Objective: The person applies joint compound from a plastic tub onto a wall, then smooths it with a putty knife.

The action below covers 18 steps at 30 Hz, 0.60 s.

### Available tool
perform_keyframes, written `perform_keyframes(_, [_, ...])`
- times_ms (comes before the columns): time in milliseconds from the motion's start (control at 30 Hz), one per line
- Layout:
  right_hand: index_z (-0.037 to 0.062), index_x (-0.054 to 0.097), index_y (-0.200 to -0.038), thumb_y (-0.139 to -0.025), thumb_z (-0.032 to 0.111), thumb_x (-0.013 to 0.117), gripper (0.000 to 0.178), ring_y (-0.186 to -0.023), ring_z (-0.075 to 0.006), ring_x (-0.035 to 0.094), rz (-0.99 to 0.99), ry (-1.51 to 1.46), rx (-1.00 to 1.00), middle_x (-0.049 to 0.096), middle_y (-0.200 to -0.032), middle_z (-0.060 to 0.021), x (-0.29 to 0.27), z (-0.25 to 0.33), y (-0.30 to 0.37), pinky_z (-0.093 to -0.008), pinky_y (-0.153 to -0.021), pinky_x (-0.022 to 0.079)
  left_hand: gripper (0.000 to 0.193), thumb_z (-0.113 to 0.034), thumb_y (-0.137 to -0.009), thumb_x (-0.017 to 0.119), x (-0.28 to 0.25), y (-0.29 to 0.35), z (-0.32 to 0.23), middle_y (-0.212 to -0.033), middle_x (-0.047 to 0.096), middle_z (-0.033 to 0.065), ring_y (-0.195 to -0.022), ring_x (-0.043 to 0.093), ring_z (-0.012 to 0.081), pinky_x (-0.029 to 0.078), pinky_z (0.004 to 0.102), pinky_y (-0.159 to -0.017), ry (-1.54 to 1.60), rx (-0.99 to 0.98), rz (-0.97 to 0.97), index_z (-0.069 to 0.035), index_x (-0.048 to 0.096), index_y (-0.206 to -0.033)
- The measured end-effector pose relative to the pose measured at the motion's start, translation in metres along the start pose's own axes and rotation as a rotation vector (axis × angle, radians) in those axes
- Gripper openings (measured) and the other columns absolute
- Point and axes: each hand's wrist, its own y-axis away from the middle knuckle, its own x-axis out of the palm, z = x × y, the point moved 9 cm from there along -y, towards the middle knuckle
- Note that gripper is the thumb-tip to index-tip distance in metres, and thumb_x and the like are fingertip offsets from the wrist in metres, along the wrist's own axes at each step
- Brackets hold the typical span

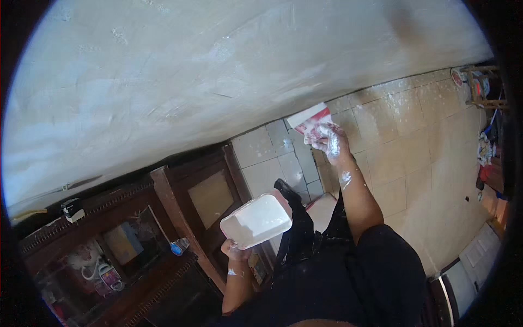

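Note:
My left hand (235, 249) grips the near left corner of a shallow white rectangular tray (280, 226), held in front of my body. Whitish paste covers part of the tray's inside. Out ahead and to the right, my right hand (333, 143) is closed round a putty scraper (315, 120) with a pale edge and a red, paste-smeared body. White paste coats the fingers and spots both forearms. The scraper is close to the foot of the plastered wall (207, 71) in this view; I cannot tell whether it touches.
A dark wooden cabinet (169, 204) with glass panes stands along the wall on the left, with a blue-capped item (178, 247) on it. Tiled floor (403, 158) with white splashes spreads to the right. A wooden rack (487, 87) stands at the far right.

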Motion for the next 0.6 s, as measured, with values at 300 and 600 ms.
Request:
perform_keyframes(300, [-0.0055, 0.053, -0.087, -0.082, 0.008, 0.052, 0.015, -0.080, -0.0300, 0.060, -0.033, -0.149, 0.037, 0.058, -0.088, -0.0175, -0.055, -0.061, -0.148, -0.0428, -0.078, 0.054, 0.050, -0.015, -0.071, 0.050, -0.004, -0.008, 0.014, -0.108, 0.057, 0.0147, -0.098, 0.057, 0.0278, 0.046, 0.0398, -0.087, -0.051, 0.011, 0.038, 0.005, 0.048, -0.117])
perform_keyframes(600, [0.0016, 0.055, -0.092, -0.078, 0.008, 0.055, 0.015, -0.069, -0.0249, 0.063, 0.152, 0.049, -0.136, 0.061, -0.079, -0.0122, 0.105, 0.102, 0.073, -0.0346, -0.062, 0.056, 0.057, -0.014, -0.065, 0.048, -0.040, -0.001, 0.009, -0.109, 0.056, 0.0145, -0.098, 0.057, 0.0276, 0.046, 0.0388, -0.088, -0.065, 0.041, -0.022, 0.005, 0.045, -0.119])
